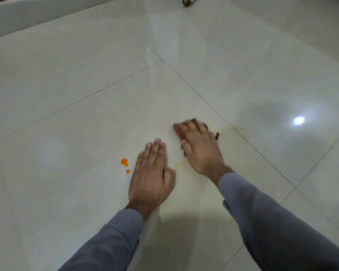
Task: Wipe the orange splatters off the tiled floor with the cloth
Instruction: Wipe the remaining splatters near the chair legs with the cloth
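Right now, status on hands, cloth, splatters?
Right hand flat on cloth, wiping. Left hand flat on floor, empty. Orange splatters remain left of it. Nothing blocking.

Most of the cloth point(179, 132) lies hidden under the right hand point(199, 149); only a reddish strip beside the fingers, a dark edge beyond the fingertips and a small dark corner at the hand's far side show, so its full shape and size cannot be told. The right hand itself is blurred, its fingers smeared. The left hand's point(152, 177) palm is pressed flat and hides the tiled floor point(86, 65) beneath it. Both grey sleeves point(272, 222) run out of the bottom edge. At the top edge, a dark object point(186, 0) is cut off and cannot be identified.
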